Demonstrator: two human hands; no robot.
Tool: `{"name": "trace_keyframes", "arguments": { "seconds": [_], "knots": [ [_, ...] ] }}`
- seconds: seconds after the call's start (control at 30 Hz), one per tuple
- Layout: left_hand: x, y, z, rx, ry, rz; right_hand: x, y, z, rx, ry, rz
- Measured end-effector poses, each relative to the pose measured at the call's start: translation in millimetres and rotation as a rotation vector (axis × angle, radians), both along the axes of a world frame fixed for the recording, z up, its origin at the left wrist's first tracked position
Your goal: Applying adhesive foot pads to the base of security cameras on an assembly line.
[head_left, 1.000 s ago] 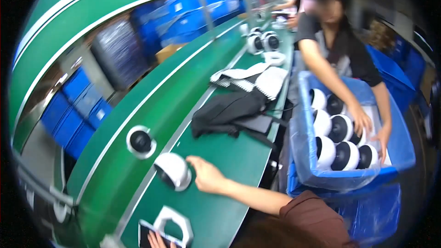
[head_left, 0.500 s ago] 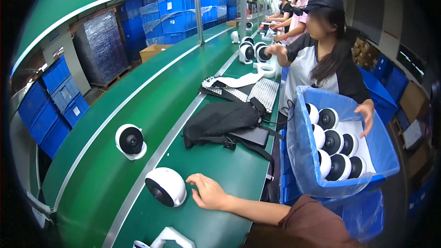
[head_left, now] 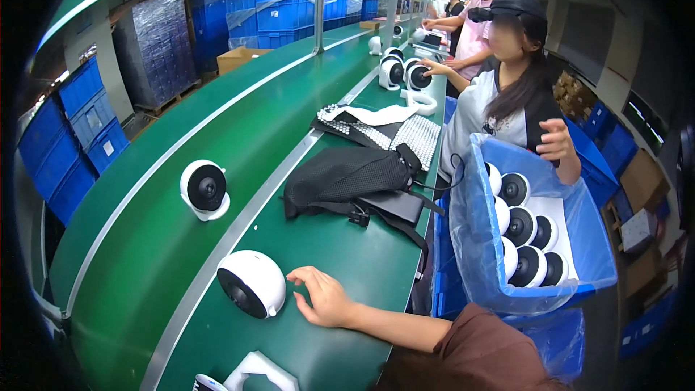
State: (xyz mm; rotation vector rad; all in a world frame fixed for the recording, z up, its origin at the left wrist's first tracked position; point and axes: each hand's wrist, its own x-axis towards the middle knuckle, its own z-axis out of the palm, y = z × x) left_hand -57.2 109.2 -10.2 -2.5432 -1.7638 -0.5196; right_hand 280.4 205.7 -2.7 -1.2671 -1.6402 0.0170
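Observation:
My right hand rests over the green worktop with fingers slightly curled and thumb apart, holding nothing. Just left of its fingertips lies a white, ball-shaped security camera with a black face, tipped to the lower left; a narrow gap appears between them. Another such camera stands upright on its base on the green belt farther left. Near the bottom edge sits a white angular ring, beside a partly cut-off white and dark object. My left hand is out of view.
A black mesh bag and bubble wrap lie beyond my hand. To the right, a lined blue bin holds several cameras. A co-worker stands behind it, one hand at more cameras. Stacked blue crates stand beyond the belt.
The co-worker's far hand has moved onto the group of cameras, and the near hand has risen from over the bin. My view has shifted slightly; my right hand stays beside the ball-shaped camera.

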Motion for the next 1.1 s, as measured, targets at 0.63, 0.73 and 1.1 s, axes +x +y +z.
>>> {"name": "trace_keyframes", "arguments": {
  "seconds": [0.63,0.73,1.1],
  "knots": [
    [-6,7,-21,0.098,-0.019,-0.020,-3,-2,-3,-0.006,-0.007,0.051],
    [-9,7,-25,0.102,-0.016,-0.020,-2,-2,-4,-0.045,-0.073,0.016],
    [34,-7,25,0.100,0.212,0.020,2,9,-7,-0.101,-0.013,0.163]
  ]
}}
